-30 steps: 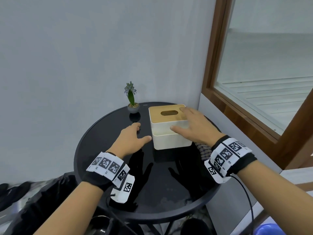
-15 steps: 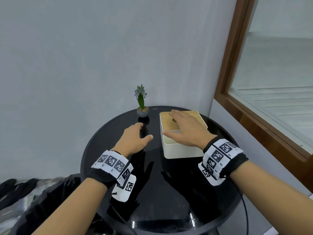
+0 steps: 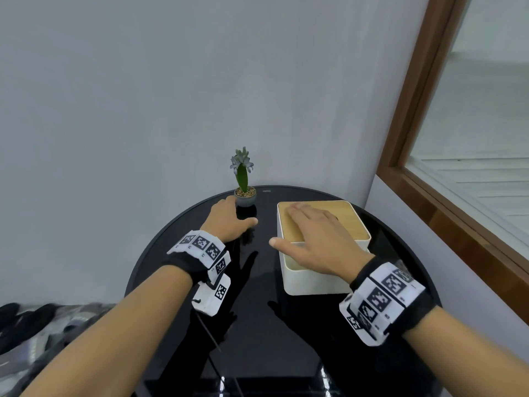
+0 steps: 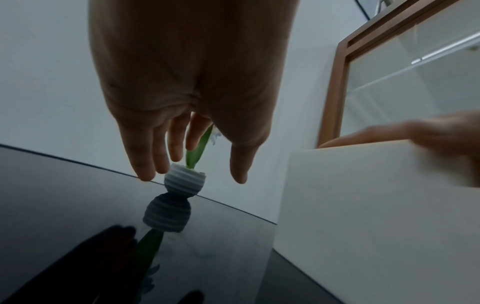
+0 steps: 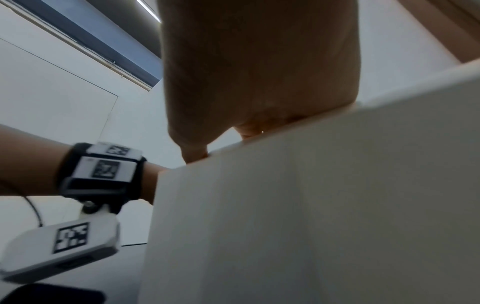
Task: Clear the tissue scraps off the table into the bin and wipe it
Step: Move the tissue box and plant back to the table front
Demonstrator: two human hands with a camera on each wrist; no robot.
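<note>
— Hands at a round black table (image 3: 160, 270): what is each doing?

— Right hand (image 3: 317, 239) lies flat on the wooden lid of the white box (image 3: 309, 282), fingers straight and spread, thumb out past the box's left edge. It holds nothing. From the right wrist view, the palm (image 5: 259, 72) sits on the box's top rim, box wall (image 5: 311, 205) filling the view below it.

— And the left?

— Left hand (image 3: 229, 222) hovers over the glass, fingers relaxed and parted, thumb out to the right. Nothing is gripped. In the left wrist view, the fingers (image 4: 145, 156) reach down just left of the pot (image 4: 185, 182), fingertips next to its ribbed rim; whether they touch it I cannot tell. The thumb stands clear on the pot's right.

— Where is the plant?

— Plant (image 3: 242, 170) stands upright in that pot, just beyond the left fingertips, with the box just right of the thumb.

— Tissue scraps, bin?

— Neither can be made out in any view.
</note>
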